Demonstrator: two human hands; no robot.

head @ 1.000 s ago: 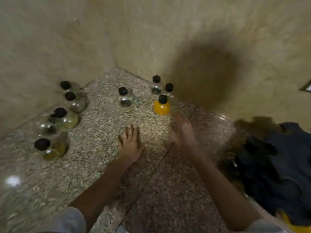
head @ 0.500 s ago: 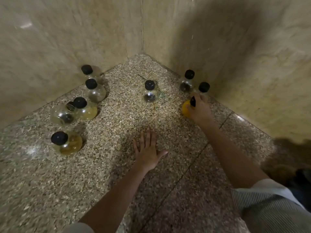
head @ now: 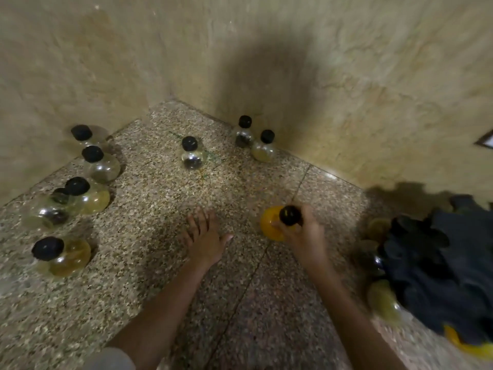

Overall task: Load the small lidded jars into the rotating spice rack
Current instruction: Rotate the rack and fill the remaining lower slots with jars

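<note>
Head view looks down into a corner where a speckled stone floor (head: pixel 149 276) meets beige walls (head: pixel 346 76). Right of the frame's centre, the right hand (head: pixel 306 239) has its fingers curled round the neck of the orange jar (head: pixel 269 222), just under its black lid (head: pixel 290 215); whether the jar's base touches the floor cannot be told. The left hand (head: pixel 204 240) lies flat on the floor at centre, palm down, fingers straight and slightly spread, holding nothing. A row of five clear jars (head: pixel 102 169) with black lids stands along the left edge, a single clear jar (head: pixel 192 157) sits at upper centre, and a pair of jars (head: pixel 264 152) stands against the right wall. At the lower right, a dark blurred mass (head: pixel 432 263) has yellowish jars (head: pixel 384 300) at its left side; what it is cannot be told.
</note>
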